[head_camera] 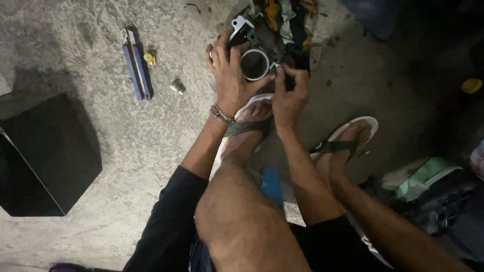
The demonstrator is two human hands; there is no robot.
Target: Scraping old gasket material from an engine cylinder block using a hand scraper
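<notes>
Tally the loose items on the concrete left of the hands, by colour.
Blue: 1, long tool
Yellow/brass: 1, small fitting
Silver: 1, small cylinder
Black: 1, box
Total: 4

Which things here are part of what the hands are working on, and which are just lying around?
In hand:
left hand
right hand
metal part with a round opening

Lying about:
blue-handled tool
small brass piece
small metal cylinder
black box
rags

Rough concrete floor (pixel 119 151), blue tool (pixel 136 70), sm. metal nut (pixel 177 87), blk box (pixel 39 154), rags (pixel 288 13)
</notes>
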